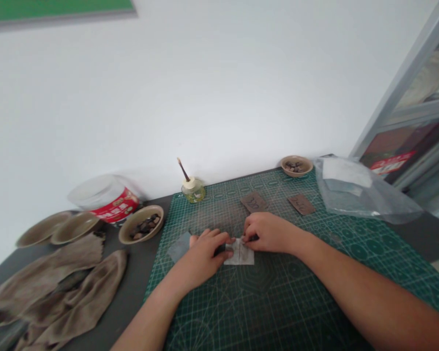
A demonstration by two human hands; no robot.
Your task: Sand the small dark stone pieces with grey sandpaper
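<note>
Both hands meet over a small pale sheet of paper (241,254) lying on the green cutting mat (278,292). My left hand (205,253) has its fingers curled round a small dark object at the sheet's left edge. My right hand (267,231) pinches a small dark thing against the sheet's top edge. What each hand grips is too small to name. A grey square piece (178,246) lies on the mat just left of my left hand.
Two brown tiles (254,202) (302,204) lie farther back on the mat. A glue bottle with brush (192,189), a bowl of dark stones (141,225), another bowl (296,166), empty dishes (58,228), a white tub (106,197), cloths (58,287) and a plastic bag (358,192) surround it.
</note>
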